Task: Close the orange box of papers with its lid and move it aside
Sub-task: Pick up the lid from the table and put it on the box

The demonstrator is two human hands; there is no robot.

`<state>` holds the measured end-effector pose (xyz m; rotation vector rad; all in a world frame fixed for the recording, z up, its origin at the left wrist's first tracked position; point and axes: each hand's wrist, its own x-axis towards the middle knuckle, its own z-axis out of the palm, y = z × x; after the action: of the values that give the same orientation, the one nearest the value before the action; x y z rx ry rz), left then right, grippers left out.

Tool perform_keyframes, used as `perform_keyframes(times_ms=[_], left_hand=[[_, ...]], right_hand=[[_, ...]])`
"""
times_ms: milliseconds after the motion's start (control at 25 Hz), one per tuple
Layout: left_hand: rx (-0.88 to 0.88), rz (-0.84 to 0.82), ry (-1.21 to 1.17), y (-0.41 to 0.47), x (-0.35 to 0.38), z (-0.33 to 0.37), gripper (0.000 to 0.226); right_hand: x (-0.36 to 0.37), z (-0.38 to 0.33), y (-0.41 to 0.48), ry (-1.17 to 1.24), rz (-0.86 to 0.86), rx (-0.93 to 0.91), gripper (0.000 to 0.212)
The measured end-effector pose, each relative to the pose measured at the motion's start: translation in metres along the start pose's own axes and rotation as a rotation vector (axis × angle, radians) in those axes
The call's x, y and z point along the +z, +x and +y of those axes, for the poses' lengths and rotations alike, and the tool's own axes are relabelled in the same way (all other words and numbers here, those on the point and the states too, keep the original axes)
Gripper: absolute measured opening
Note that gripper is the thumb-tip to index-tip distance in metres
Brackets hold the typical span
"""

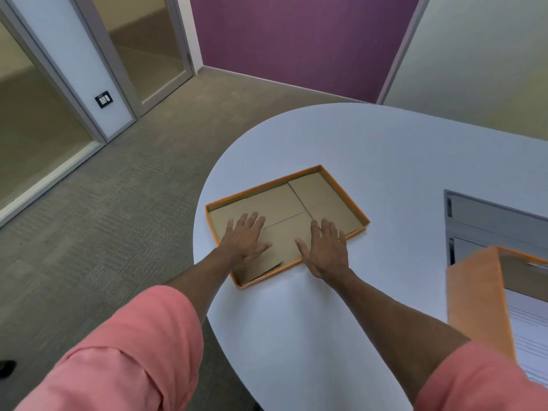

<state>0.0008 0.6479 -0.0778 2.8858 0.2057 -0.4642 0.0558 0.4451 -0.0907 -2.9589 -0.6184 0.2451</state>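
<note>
The orange lid [335,185] lies upside down on the white table [385,149], its brown cardboard inside facing up. My left hand [246,238] rests flat inside it near the left end, fingers spread. My right hand [326,247] lies flat across the lid's near rim, fingers spread, palm partly on the table. The orange box of papers [477,298] stands at the right edge of the view, open, with white sheets showing inside. Neither hand grips anything.
A grey cable hatch [489,218] is set into the table behind the orange box. The table's rounded left edge drops to carpeted floor [103,218]. Glass doors and a purple wall stand at the back.
</note>
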Motion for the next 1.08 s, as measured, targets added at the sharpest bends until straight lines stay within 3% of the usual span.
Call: perform_keyframes(times_ms=[520,800,1080], left_hand=[[0.060,-0.132,-0.012,0.031,0.053,-0.018,0.074],[0.098,-0.008,0.173,0.004,0.070,0.039,0.077],[0.272,0.082,0.254,-0.004,0.076,0.079,0.074]], right_hand=[[0.051,0.005,0.025,-0.055,-0.350,-0.034,0.069],[0.027,0.068,0.026,-0.234,-0.454,-0.181,0.065],[0.001,0.109,0.007,-0.336,-0.473,-0.218,0.063]])
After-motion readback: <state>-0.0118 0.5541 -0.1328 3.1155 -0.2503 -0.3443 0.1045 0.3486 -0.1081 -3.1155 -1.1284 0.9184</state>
